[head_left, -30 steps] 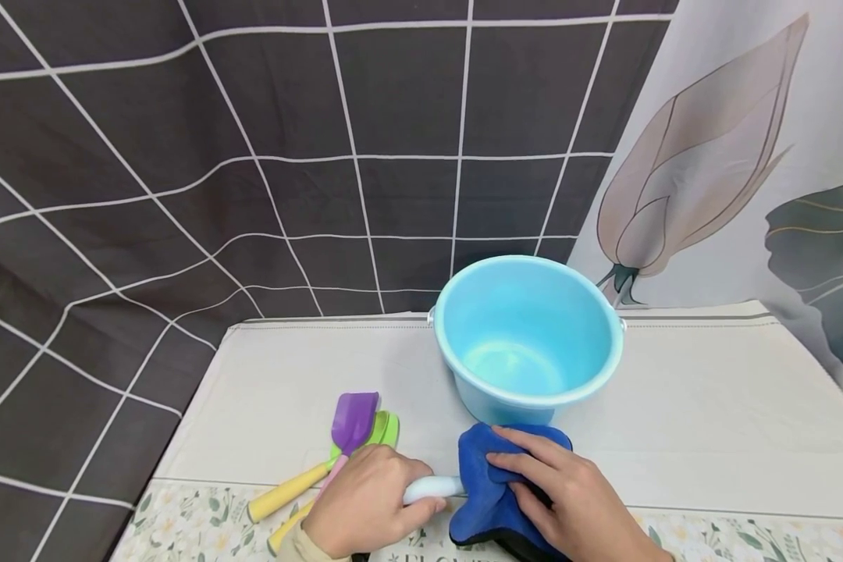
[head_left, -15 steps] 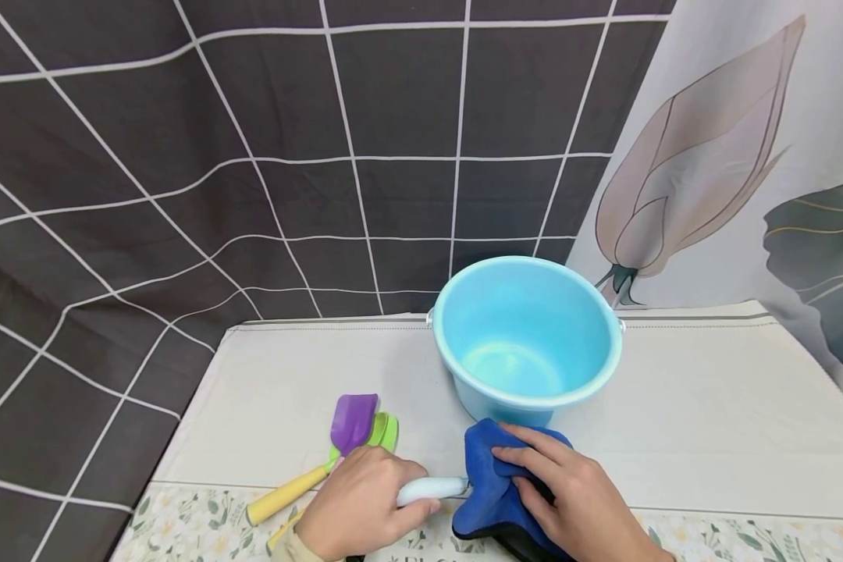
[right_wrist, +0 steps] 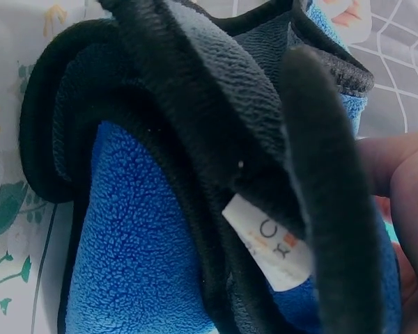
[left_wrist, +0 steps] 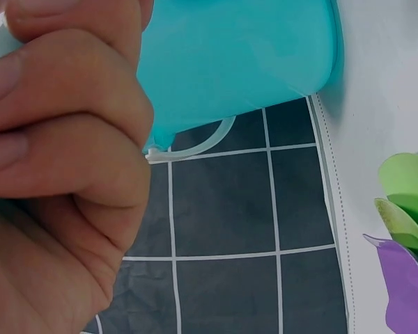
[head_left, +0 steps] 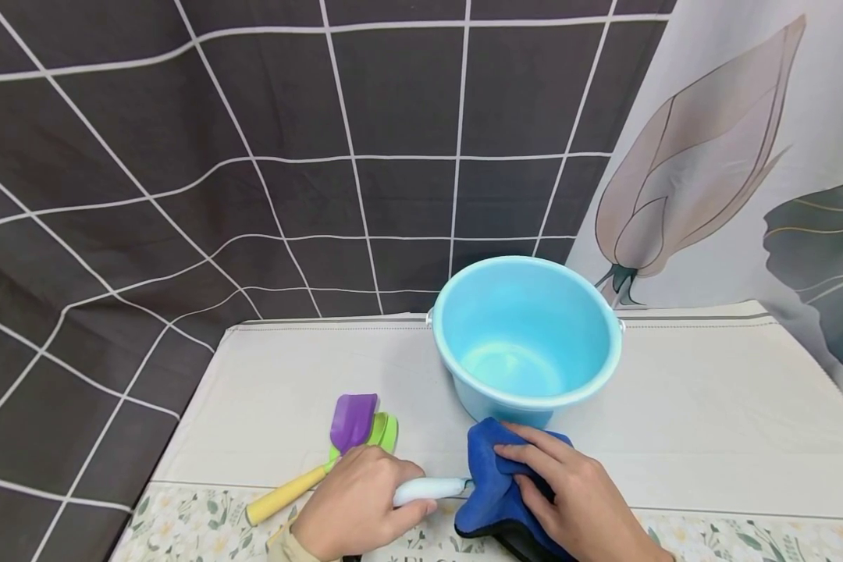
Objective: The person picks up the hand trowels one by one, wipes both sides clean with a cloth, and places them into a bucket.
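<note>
My left hand (head_left: 354,499) grips a pale blue handle (head_left: 428,490), with its fingers curled in the left wrist view. A thin neck joins the handle's right end, and the rest of this tool is hidden by a blue cloth (head_left: 485,503). From the right, my right hand (head_left: 576,496) holds the bunched cloth against the tool. The right wrist view shows the cloth's fuzzy blue side (right_wrist: 139,243), dark grey reverse, black edging and a white tag (right_wrist: 268,243). Behind the cloth stands a light blue bucket (head_left: 488,407).
Left of my left hand, a purple toy shovel (head_left: 353,421) overlaps a green tool (head_left: 388,433). A yellow handle (head_left: 288,494) points toward the front left. The white tabletop (head_left: 695,406) ends at a dark checked curtain (head_left: 407,195) behind.
My left hand has shifted slightly left with the handle, and a bit more of the thin neck shows. The cloth's left edge has moved slightly right. The bucket stays put.
</note>
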`<state>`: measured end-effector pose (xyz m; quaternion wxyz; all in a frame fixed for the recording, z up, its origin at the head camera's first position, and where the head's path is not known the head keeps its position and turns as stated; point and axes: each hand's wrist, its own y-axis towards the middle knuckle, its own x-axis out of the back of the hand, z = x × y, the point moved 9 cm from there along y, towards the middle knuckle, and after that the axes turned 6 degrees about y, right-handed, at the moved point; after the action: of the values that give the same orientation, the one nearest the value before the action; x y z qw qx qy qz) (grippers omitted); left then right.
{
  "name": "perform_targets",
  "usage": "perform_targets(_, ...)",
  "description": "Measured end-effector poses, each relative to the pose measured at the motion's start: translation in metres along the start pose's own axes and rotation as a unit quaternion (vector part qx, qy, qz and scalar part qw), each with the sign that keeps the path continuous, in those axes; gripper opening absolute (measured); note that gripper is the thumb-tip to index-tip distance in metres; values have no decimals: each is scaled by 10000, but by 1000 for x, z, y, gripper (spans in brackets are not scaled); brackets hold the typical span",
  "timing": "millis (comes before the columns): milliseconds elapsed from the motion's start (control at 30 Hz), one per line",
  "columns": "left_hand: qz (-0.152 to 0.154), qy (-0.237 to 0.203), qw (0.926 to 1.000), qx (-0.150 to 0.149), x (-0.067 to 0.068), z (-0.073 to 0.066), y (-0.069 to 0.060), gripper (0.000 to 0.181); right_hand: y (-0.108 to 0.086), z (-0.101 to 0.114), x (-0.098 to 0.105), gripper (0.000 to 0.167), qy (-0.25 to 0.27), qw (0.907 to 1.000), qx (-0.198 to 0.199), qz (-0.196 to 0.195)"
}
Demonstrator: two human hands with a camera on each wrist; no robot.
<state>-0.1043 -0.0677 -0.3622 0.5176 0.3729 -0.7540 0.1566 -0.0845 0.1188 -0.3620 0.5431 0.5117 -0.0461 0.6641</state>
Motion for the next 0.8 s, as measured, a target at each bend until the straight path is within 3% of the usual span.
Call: perform_targets(800,-214,-194,9996,-19,7,5,-5,35,0,-4,-2,52,-17,9999,-128,89)
